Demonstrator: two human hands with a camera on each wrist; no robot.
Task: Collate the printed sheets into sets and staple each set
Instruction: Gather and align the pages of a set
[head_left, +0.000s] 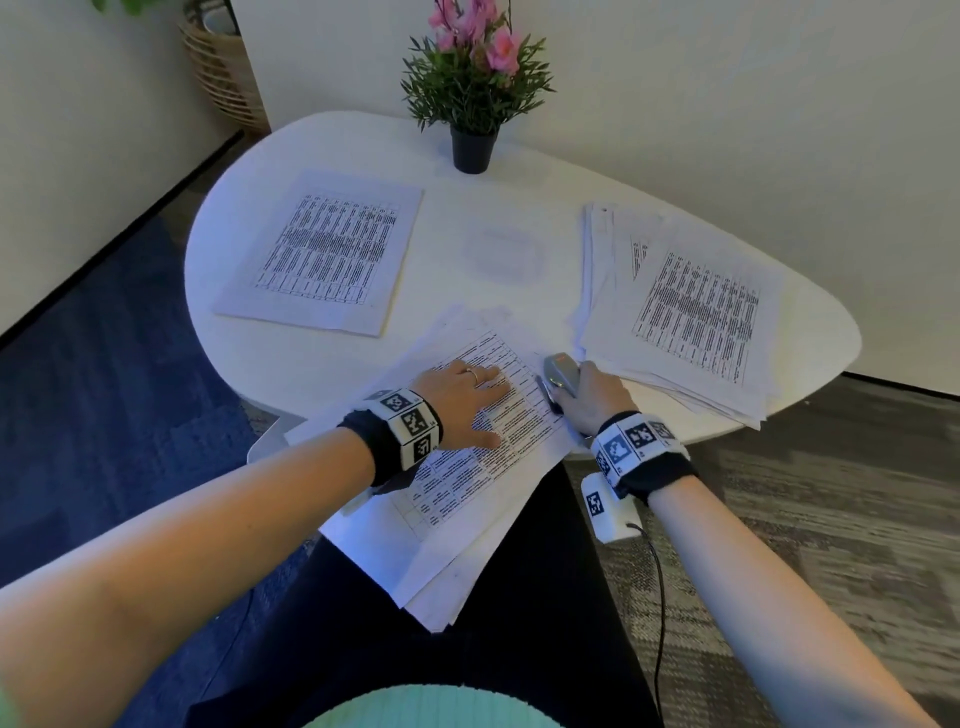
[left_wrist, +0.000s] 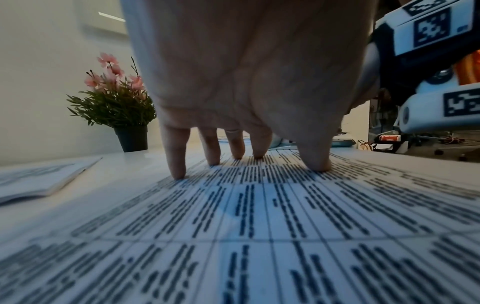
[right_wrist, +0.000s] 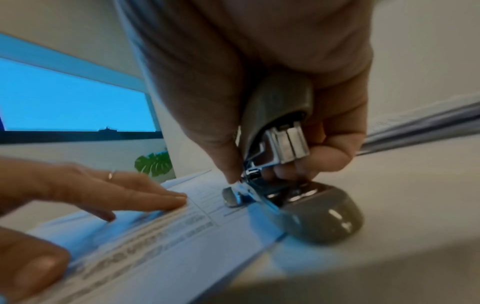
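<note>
Left hand (head_left: 462, 400) lies flat, fingers spread, pinning the white printed set of sheets (head_left: 467, 467) at the white tabletop's (head_left: 311, 358) near edge. Right hand (head_left: 597, 400) grips the grey metal stapler (right_wrist: 298, 195) over its corner. Best pressed squarely, sheets aligned.

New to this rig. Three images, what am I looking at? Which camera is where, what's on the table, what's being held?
No machine here: a person works bare-handed, with tagged bands and a small camera on each wrist. The big picture comes from a head camera looking down; the other two look along each hand.

On the white table lie three piles of printed sheets: a left pile, a right pile and a near set overhanging the edge. A potted plant stands at the back.

The left hand presses flat on the near set. The right hand grips a grey stapler, its mouth over that set's corner.
</note>
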